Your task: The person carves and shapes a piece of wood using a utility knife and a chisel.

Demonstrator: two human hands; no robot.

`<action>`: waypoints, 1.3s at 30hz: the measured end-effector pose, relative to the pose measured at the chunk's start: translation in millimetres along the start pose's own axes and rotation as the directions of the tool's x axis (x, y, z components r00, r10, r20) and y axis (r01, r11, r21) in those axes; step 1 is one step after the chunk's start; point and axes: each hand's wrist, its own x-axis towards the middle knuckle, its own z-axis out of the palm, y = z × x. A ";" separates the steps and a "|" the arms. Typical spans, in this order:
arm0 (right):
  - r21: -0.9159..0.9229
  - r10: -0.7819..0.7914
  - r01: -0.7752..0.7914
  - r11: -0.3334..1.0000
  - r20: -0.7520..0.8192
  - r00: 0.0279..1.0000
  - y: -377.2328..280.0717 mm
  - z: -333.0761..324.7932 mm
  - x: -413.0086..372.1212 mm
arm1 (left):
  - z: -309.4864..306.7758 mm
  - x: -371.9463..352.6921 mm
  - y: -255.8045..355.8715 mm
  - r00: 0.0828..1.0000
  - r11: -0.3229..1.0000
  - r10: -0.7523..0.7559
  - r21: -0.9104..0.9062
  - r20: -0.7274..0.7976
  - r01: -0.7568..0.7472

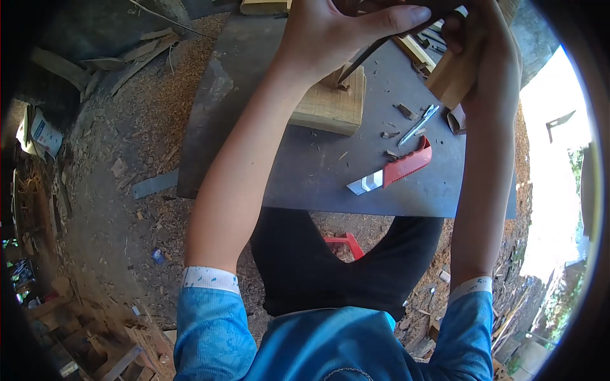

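Observation:
My left hand (356,32) is at the top of the view, its thumb pressed along a dark, thin piece. My right hand (483,51) is wrapped round a wooden piece (453,79) that juts below the palm. The dark piece spans the gap between both hands, and its upper part is cut off by the frame. Below my left hand a thick light wood block (333,105) lies on the dark table (305,181). A red-handled utility knife (406,166) rests near the table's front edge, beside a silver pen-like tool (418,126).
Wood shavings and chips (405,112) lie round the tools. A flat metal strip (155,184) sticks out at the table's left. Scrap boards (143,54) lie on the ground at the upper left. Something red (346,243) shows between the legs.

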 end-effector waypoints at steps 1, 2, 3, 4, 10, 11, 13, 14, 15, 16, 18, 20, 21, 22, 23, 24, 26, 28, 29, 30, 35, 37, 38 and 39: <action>0.004 -0.001 0.001 1.000 0.005 1.000 2.8 -8.8 4.1 | 15.7 -2.8 3.1 0.995 0.998 -0.008 0.054 -0.104 0.014; -0.015 -0.038 0.039 0.999 0.016 0.999 6.2 -14.6 6.9 | 24.6 -4.3 4.5 0.978 0.994 -0.011 0.105 -0.207 0.034; -0.039 -0.086 0.087 0.995 0.015 0.996 9.4 -18.0 8.0 | 22.3 -3.2 0.6 0.980 0.994 0.000 0.109 -0.200 0.022; -0.064 -0.134 0.135 0.989 0.015 0.991 9.1 -16.2 7.1 | 19.6 -0.2 -2.0 0.981 0.994 0.012 0.112 -0.192 0.010; -0.017 -0.132 0.132 0.991 -0.012 0.991 -9.6 6.7 -14.2 | 27.3 -0.1 4.7 0.984 0.993 -0.039 0.106 -0.171 0.058; -0.052 -0.165 0.165 0.985 -0.003 0.986 -4.5 7.4 -16.9 | 28.1 0.1 4.3 0.986 0.996 -0.029 0.079 -0.163 0.043; -0.093 -0.163 0.158 0.983 -0.043 0.986 -2.8 15.3 -19.9 | 28.1 0.2 3.7 0.990 0.998 0.012 0.060 -0.144 -0.003; -0.097 -0.127 0.118 0.988 -0.095 0.987 -5.7 22.0 -20.9 | 27.5 -0.1 3.4 0.990 0.998 0.032 0.052 -0.136 -0.025; -0.081 -0.098 0.091 0.993 -0.096 0.990 -6.5 22.5 -21.4 | 25.6 0.7 1.0 0.992 0.997 0.053 0.067 -0.112 -0.045; -0.065 -0.070 0.064 0.996 -0.098 0.993 -7.3 22.9 -21.9 | 23.6 2.6 -1.0 0.994 0.995 0.071 0.082 -0.089 -0.064; -0.042 -0.057 0.054 0.998 -0.059 0.997 -6.4 14.3 -20.2 | 19.9 0.6 -4.0 0.992 0.985 0.129 0.115 -0.017 -0.126; -0.100 -0.095 0.083 0.992 -0.128 0.987 -0.2 17.3 -20.6 | 22.9 -3.1 2.8 0.987 0.981 0.157 0.111 0.027 -0.159; -0.107 -0.098 0.084 0.991 -0.140 0.985 0.1 17.8 -21.6 | 25.3 -4.6 6.8 0.989 0.985 0.147 0.089 0.022 -0.148; -0.115 -0.101 0.084 0.990 -0.152 0.983 0.4 18.3 -22.5 | 29.9 -4.9 12.8 0.996 0.996 0.086 0.026 -0.032 -0.085; -0.080 -0.073 0.064 0.995 -0.115 0.991 -2.9 16.1 -26.1 | 30.8 -3.8 12.8 0.997 0.998 0.056 -0.002 -0.054 -0.056; -0.069 -0.067 0.060 0.996 -0.102 0.993 -3.8 16.0 -26.8 | 31.6 -2.7 12.7 0.997 0.999 0.026 -0.031 -0.075 -0.028; -0.070 -0.075 0.069 0.995 -0.099 0.992 -3.4 19.5 -27.0 | 29.5 -0.2 7.1 0.998 0.999 0.031 -0.009 -0.063 -0.032; -0.035 -0.091 0.088 0.995 -0.062 0.994 -1.7 14.8 -27.6 | 28.5 -1.3 6.9 0.997 0.999 -0.040 -0.021 -0.059 0.039; 0.012 -0.096 0.096 0.995 -0.015 0.995 -0.4 5.4 -28.3 | 28.2 -1.4 9.0 0.996 0.997 -0.074 -0.026 -0.055 0.073; 0.029 -0.082 0.082 0.996 0.006 0.997 -2.1 3.4 -27.2 | 27.4 -1.5 10.6 0.996 0.997 -0.074 -0.013 -0.045 0.073; 0.019 -0.206 0.206 0.978 0.060 0.977 23.4 -19.7 -9.6 | 31.2 -3.0 16.3 0.987 0.987 -0.127 0.089 -0.096 0.136; -0.008 -0.171 0.173 0.985 0.113 0.979 24.7 -28.7 -8.6 | 27.1 -5.2 11.2 0.997 0.957 -0.019 0.287 -0.078 0.041; -0.025 -0.152 0.157 0.987 0.140 0.978 19.7 -31.1 -8.5 | 24.7 -6.1 9.1 0.997 0.925 0.036 0.379 -0.064 -0.009; -0.080 -0.189 0.192 0.978 0.044 0.981 12.0 -27.9 -11.8 | 23.8 -6.6 8.5 0.997 0.914 -0.011 0.403 -0.076 0.041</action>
